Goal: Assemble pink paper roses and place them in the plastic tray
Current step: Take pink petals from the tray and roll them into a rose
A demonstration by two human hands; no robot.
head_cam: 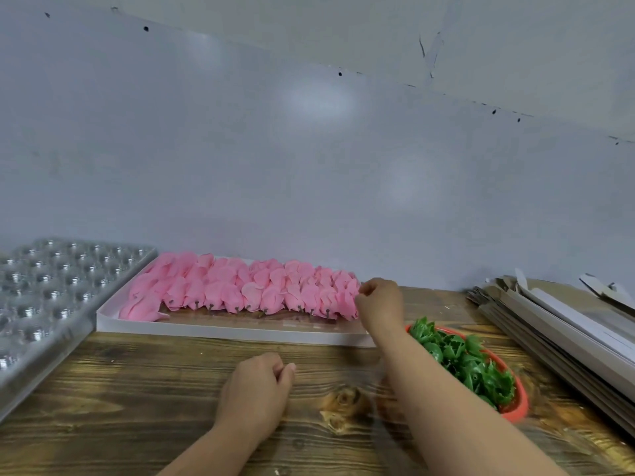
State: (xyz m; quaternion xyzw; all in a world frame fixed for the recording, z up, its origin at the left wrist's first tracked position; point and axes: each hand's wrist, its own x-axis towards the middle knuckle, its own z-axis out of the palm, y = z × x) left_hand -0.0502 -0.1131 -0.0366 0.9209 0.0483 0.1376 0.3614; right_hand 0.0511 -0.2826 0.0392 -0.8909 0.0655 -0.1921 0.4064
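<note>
Several pink paper roses [240, 286] lie in rows inside a shallow white box [223, 329] at the back of the wooden table. My right hand [379, 304] reaches to the right end of the rows, its fingers curled at the last pink rose [347, 304]; whether it pinches it is unclear. My left hand [257, 386] rests on the table in front of the box, fingers loosely curled, holding nothing I can see. The clear plastic tray [51, 297] with round cells lies at the far left, its cells holding no roses.
A red oval dish [519, 407] full of green plastic leaf pieces [464, 359] sits under my right forearm. Flat grey cardboard sheets [567, 331] are stacked at the right edge. A grey wall stands close behind the table.
</note>
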